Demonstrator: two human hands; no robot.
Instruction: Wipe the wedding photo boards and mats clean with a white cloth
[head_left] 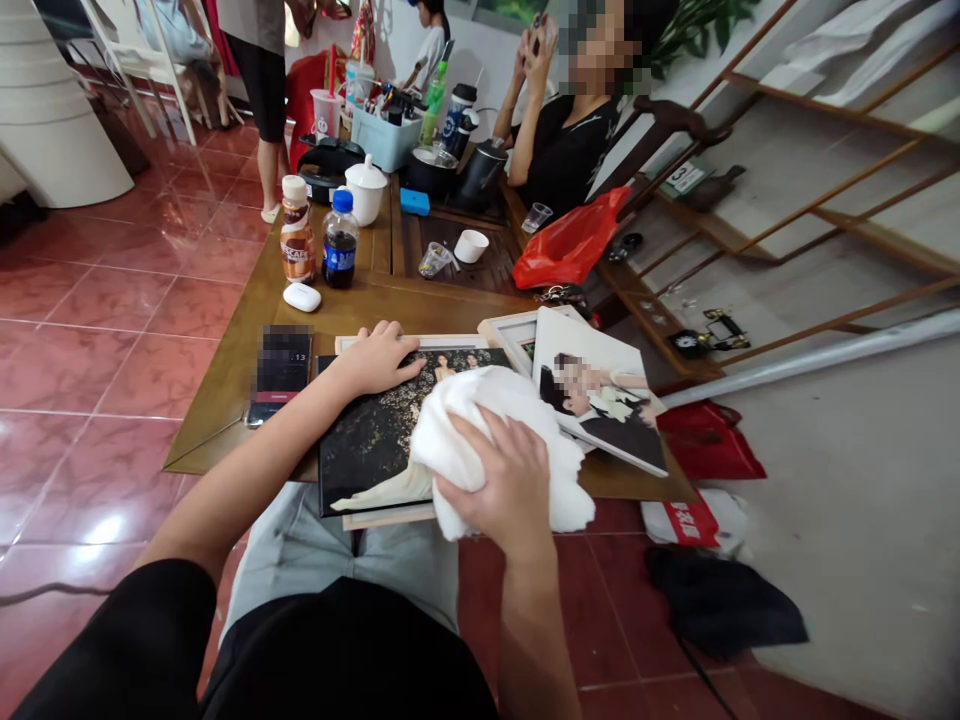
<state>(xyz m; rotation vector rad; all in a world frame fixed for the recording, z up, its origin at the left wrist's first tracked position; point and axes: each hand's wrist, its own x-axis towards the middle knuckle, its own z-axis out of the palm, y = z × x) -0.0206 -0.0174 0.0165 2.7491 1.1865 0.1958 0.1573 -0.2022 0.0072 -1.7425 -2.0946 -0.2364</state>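
My right hand (506, 475) grips a bunched white towel (491, 395) and presses it on the right side of a dark photo panel (375, 430). The panel shows figures in pale clothes and lies near the table's front edge. Part of it is hidden by the towel. My left hand (381, 358) rests flat on the panel's far edge with its fingers spread, holding nothing. Pale wooden frame edges (390, 518) stick out beneath. To the right, a white-edged photo panel of a couple (600, 395) leans over another frame (510, 335).
On the wooden table (217, 400) are a phone (281, 375), an earbud case (302, 297), a coffee bottle (298, 240), a cola bottle (340, 245) and a red plastic bag (574, 240). Across it, a person (574, 130) holds up a phone. Shelves (825, 215) stand right.
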